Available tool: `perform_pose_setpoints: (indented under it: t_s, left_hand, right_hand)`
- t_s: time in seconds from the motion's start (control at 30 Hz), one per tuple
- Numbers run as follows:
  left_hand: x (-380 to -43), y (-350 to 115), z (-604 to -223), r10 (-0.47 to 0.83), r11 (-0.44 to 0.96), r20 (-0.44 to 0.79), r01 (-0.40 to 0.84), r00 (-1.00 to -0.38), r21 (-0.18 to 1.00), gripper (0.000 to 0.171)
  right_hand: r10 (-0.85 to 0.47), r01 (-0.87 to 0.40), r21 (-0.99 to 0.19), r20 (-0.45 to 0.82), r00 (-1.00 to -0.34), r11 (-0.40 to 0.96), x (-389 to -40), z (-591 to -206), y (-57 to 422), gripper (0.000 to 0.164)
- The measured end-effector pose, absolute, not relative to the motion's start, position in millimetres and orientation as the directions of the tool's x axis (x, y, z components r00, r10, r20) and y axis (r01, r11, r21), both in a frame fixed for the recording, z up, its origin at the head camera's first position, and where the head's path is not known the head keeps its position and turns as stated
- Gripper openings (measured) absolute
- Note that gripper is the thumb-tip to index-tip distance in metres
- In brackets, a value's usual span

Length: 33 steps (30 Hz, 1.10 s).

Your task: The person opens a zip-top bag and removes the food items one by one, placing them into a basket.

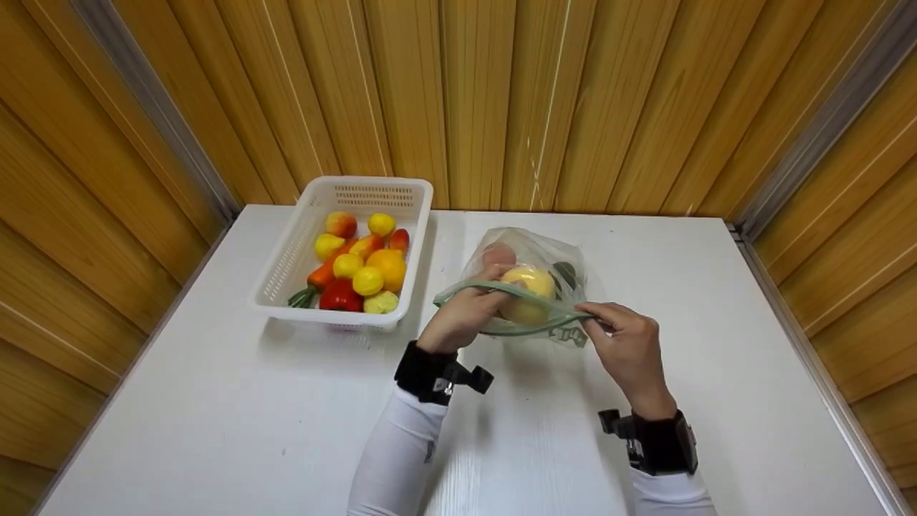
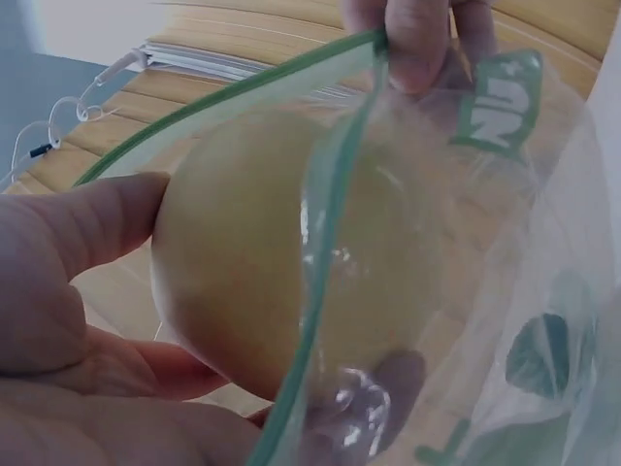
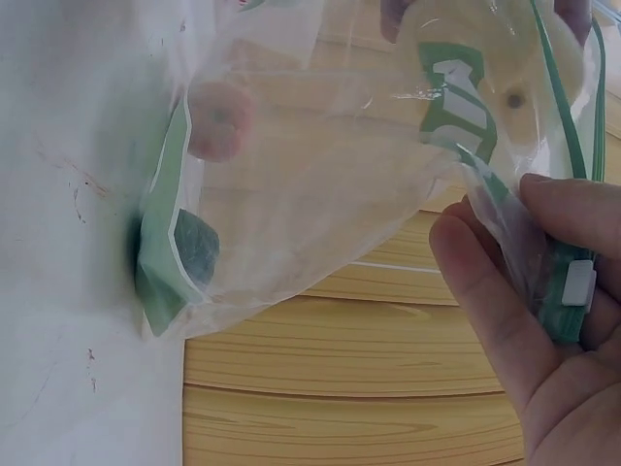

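A clear zip bag point(image 1: 534, 247) with a green-edged mouth is held a little above the white table. My left hand point(image 1: 464, 314) reaches into its mouth and grips a large, round, pale yellow fruit point(image 2: 238, 252), thumb on one side and fingers on the other. Through the plastic, a reddish round fruit point(image 3: 221, 121) and a dark green piece point(image 3: 197, 248) show deeper in the bag. My right hand point(image 1: 630, 344) pinches the bag's right corner by the zip, where a white slider point(image 3: 578, 284) sits. Part of the left fingers is behind the fruit.
Left of the bag stands a white plastic basket point(image 1: 276, 276) with toy-like fruit and vegetables, among them a carrot point(image 1: 322, 272), a red pepper point(image 1: 340, 295) and several lemons. Wood-patterned panels point(image 1: 473, 107) rise behind the white table point(image 1: 286, 408) and at both sides.
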<state>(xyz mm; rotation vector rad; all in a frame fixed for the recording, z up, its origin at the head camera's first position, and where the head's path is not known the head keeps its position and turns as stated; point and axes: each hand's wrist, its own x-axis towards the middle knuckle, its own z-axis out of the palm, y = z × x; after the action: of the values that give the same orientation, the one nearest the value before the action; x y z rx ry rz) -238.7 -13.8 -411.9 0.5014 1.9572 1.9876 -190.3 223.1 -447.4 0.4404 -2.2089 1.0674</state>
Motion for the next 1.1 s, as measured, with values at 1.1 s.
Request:
perform_pose_setpoints:
  t_s: [1.1]
  left_hand:
    - [-207.5, -72.6, -392.1, 0.780, -0.157, 0.249, 0.205, -0.574, 0.966, 0.071]
  right_hand:
    - [-0.010, -0.508, -0.567, 0.660, -0.751, 0.648, -191.1, -450.4, 224.4, 0.025]
